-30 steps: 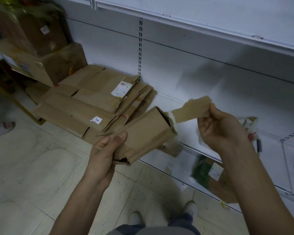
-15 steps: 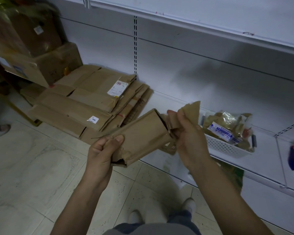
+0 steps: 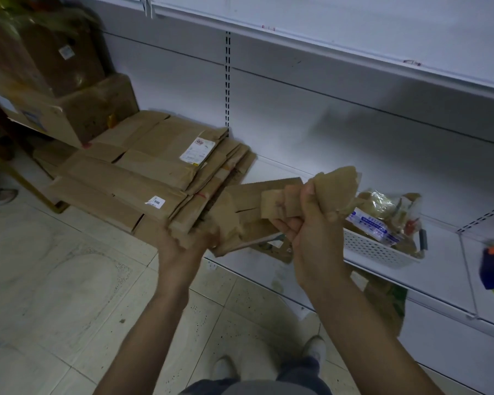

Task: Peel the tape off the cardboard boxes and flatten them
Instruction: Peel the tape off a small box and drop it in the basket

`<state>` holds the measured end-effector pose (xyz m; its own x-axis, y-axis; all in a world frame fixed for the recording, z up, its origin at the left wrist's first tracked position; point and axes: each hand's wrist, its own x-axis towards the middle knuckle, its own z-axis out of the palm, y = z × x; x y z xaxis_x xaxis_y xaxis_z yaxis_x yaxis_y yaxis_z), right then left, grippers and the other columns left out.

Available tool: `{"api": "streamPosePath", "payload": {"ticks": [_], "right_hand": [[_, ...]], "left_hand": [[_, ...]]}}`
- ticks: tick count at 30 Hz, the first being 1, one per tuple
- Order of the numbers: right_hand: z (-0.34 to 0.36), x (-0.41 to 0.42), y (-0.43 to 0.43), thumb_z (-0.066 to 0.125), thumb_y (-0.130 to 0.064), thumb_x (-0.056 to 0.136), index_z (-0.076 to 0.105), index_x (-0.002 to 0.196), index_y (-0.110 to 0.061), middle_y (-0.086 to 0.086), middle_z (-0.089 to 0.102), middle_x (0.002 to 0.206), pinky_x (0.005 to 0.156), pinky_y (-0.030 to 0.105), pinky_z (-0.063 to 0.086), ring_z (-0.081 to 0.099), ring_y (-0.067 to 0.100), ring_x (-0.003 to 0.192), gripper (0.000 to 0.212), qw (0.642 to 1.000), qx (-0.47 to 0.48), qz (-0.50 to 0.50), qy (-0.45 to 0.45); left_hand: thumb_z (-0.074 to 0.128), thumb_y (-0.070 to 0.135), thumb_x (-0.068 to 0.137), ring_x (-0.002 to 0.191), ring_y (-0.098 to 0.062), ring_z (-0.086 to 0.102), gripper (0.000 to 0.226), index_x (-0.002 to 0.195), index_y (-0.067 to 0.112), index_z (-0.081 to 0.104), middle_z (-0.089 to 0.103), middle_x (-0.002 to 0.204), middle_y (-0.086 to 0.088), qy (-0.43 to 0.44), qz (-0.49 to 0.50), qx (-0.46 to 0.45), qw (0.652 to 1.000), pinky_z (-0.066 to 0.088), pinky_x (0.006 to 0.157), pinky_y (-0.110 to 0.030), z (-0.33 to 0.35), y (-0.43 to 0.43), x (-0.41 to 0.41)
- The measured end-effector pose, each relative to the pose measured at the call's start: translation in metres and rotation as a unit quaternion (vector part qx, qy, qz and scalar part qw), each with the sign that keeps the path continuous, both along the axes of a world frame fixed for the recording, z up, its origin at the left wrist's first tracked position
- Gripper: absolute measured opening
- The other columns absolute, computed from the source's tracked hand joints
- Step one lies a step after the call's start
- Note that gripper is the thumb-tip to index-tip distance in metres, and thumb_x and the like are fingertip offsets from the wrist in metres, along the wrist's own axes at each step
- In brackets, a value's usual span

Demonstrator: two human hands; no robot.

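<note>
A small brown cardboard box (image 3: pixel 248 212), partly squashed, hangs in front of me over the shelf edge. My left hand (image 3: pixel 183 246) holds its near left end from below; motion blur hides the fingers. My right hand (image 3: pixel 311 226) grips the box's right end, where a torn brown strip of tape (image 3: pixel 338 189) bunches up above my fingers. A stack of flattened cardboard boxes (image 3: pixel 143 172) lies on the low white shelf to the left.
A white perforated basket (image 3: pixel 374 248) holding crumpled tape and wrappers sits on the shelf (image 3: pixel 439 283) to the right. Intact brown boxes (image 3: pixel 69 104) stand at the far left. Tiled floor (image 3: pixel 54 295) lies below, with my shoes (image 3: pixel 226 366) near the bottom edge.
My right hand pulled the strip away, then came back to the box's right end and closed on it. The box has gone flatter and lower. My left hand shifted under its near end.
</note>
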<state>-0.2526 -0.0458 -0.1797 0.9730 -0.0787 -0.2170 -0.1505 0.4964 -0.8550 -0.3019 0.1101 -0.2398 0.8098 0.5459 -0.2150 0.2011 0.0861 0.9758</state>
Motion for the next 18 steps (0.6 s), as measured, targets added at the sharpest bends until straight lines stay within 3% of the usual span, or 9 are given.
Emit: {"api": "streamPosePath", "payload": {"ticks": [1,3,4,6,8,10,12,14,18], "right_hand": [[-0.001,-0.003,0.003,0.054,-0.025,0.095,0.064,0.096,-0.018,0.000,0.075,0.084,0.064,0.027,0.060,0.072,0.013,0.074,0.013,1.000,-0.008,-0.010,0.000],[-0.004,-0.008,0.004,0.054,-0.025,0.095,0.065,0.099,-0.014,0.005,0.074,0.088,0.062,0.027,0.059,0.072,0.013,0.074,0.016,1.000,-0.015,-0.011,0.008],[-0.005,-0.009,0.004,0.054,-0.025,0.095,0.065,0.099,-0.013,0.005,0.074,0.087,0.061,0.026,0.059,0.072,0.013,0.072,0.016,1.000,-0.019,-0.006,0.008],[-0.005,-0.011,0.000,0.054,-0.025,0.095,0.065,0.094,-0.015,0.001,0.074,0.079,0.059,0.026,0.058,0.071,0.012,0.069,0.015,1.000,-0.024,0.007,0.001],[-0.003,-0.012,-0.005,0.054,-0.025,0.095,0.064,0.092,-0.016,-0.001,0.074,0.077,0.059,0.027,0.058,0.071,0.013,0.071,0.014,1.000,-0.017,0.022,-0.004],[0.000,-0.009,-0.010,0.053,-0.025,0.094,0.064,0.092,-0.016,0.001,0.075,0.079,0.059,0.029,0.059,0.072,0.015,0.073,0.014,0.999,-0.002,0.037,0.005],[0.003,-0.004,-0.021,0.052,-0.025,0.095,0.064,0.091,-0.015,0.002,0.075,0.079,0.061,0.030,0.060,0.072,0.016,0.073,0.016,0.998,0.033,0.042,0.033],[0.009,0.005,-0.039,0.053,-0.024,0.095,0.062,0.094,-0.013,0.002,0.075,0.079,0.060,0.029,0.059,0.073,0.015,0.074,0.014,0.994,0.088,0.014,0.069],[0.013,0.016,-0.067,0.056,-0.019,0.095,0.062,0.098,-0.009,0.005,0.074,0.075,0.053,0.028,0.058,0.073,0.015,0.068,0.012,0.975,0.158,-0.044,0.149]], "left_hand": [[0.074,0.033,0.083,0.107,0.025,0.041,0.072,0.140,0.039,0.030,0.037,0.121,0.047,-0.034,0.008,0.050,0.998,0.036,0.104,-0.031,0.003,-0.006,0.000],[0.072,0.056,0.076,0.135,0.013,0.022,0.097,0.150,0.040,0.011,0.017,0.144,0.039,-0.133,-0.067,0.153,0.977,0.027,0.116,-0.031,0.010,-0.013,0.001],[0.071,0.068,0.068,0.143,0.006,0.012,0.110,0.151,0.040,0.003,0.008,0.154,0.031,-0.168,-0.137,0.224,0.950,0.023,0.118,-0.032,0.013,-0.012,0.003],[0.067,0.079,0.058,0.149,-0.012,-0.003,0.125,0.151,0.038,-0.007,-0.005,0.163,0.007,-0.178,-0.253,0.416,0.855,0.018,0.117,-0.055,0.017,-0.007,0.012],[0.070,0.072,0.063,0.149,-0.023,0.007,0.116,0.152,0.036,0.004,0.006,0.162,-0.007,-0.180,-0.302,0.498,0.793,0.026,0.109,-0.064,0.022,-0.003,0.021],[0.079,0.054,0.069,0.136,-0.022,0.035,0.093,0.146,0.032,0.032,0.033,0.146,-0.009,-0.227,-0.313,0.474,0.791,0.042,0.100,-0.050,0.025,0.000,0.027],[0.084,0.042,0.070,0.118,-0.019,0.046,0.077,0.135,0.027,0.046,0.042,0.130,-0.010,-0.268,-0.288,0.462,0.795,0.046,0.094,-0.033,0.022,0.005,0.030],[0.084,0.039,0.070,0.118,-0.021,0.047,0.075,0.134,0.027,0.046,0.041,0.129,-0.010,-0.282,-0.258,0.464,0.799,0.045,0.095,-0.027,0.017,0.009,0.029],[0.079,0.043,0.073,0.119,-0.021,0.048,0.072,0.135,0.029,0.046,0.036,0.132,-0.003,-0.299,-0.249,0.461,0.798,0.046,0.096,-0.026,0.012,0.007,0.022]]}}
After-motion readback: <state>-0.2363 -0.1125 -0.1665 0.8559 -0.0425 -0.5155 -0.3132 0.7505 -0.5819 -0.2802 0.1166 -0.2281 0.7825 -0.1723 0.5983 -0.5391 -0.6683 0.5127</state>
